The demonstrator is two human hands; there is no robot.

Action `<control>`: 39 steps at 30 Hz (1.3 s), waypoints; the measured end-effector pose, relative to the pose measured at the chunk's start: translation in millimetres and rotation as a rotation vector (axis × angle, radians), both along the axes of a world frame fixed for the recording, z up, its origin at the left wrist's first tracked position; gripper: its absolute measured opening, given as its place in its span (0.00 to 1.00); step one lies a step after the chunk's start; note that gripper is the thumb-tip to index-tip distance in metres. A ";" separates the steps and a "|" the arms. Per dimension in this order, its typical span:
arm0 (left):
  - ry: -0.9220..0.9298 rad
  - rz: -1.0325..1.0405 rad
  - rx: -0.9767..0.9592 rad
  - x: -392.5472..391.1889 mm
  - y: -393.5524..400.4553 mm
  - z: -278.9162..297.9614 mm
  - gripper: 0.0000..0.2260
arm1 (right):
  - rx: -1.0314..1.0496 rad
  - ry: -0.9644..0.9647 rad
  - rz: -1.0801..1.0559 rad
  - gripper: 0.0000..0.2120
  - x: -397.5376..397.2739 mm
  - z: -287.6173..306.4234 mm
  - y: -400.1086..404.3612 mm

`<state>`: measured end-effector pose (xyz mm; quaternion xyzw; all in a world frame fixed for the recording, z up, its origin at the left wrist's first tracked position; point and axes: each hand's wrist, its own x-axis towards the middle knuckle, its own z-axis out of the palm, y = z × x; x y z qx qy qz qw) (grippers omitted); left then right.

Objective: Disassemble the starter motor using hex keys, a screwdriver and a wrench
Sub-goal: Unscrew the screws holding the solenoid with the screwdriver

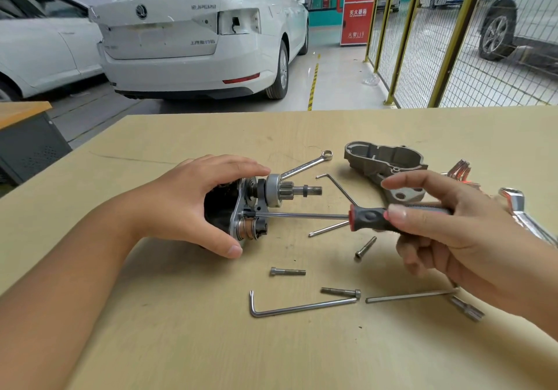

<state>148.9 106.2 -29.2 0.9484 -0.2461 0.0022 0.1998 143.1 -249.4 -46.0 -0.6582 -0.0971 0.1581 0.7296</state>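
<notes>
1. A long hex key (302, 306) is lying nearest on the bench (151, 314), with a second long key (410, 296) just right of it, partly running under the right wrist.
2. Three bolts (287, 272) are lying loose between the keys and the motor.
3. The right hand (453, 232) is pinching the screwdriver (371, 217) by its handle, thumb on top; the shaft is reaching left to the motor's end plate.
4. The left hand (193, 205) is gripping the motor (241, 211) (black body, pinion pointing right), which is lying on its side at mid-bench.
5. A small hex key (338, 187) is lying under the screwdriver.
6. A wrench (308, 165) and the grey housing (386, 160) are sitting farther back.
</notes>
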 end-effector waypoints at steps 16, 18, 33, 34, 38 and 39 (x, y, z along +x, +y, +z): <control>0.003 -0.002 0.003 -0.2 -0.4 0.6 0.46 | -0.018 0.079 -0.026 0.20 0.9 5.0 -0.3; 0.001 0.002 0.004 -0.3 -0.7 0.4 0.46 | 0.030 0.058 0.003 0.21 2.7 4.6 -3.0; -0.007 -0.001 0.016 0.6 0.8 -0.4 0.48 | 0.070 0.005 0.016 0.15 4.7 2.4 -3.9; -0.007 -0.003 0.013 0.5 1.0 -0.4 0.47 | 0.092 -0.006 0.013 0.16 5.4 1.0 -4.0; -0.016 -0.013 0.006 0.5 1.6 -0.4 0.46 | 0.077 -0.005 0.022 0.18 4.3 -0.9 -2.1; -0.016 -0.013 0.005 0.6 1.9 -0.6 0.46 | 0.043 0.001 0.025 0.19 3.6 0.4 -0.8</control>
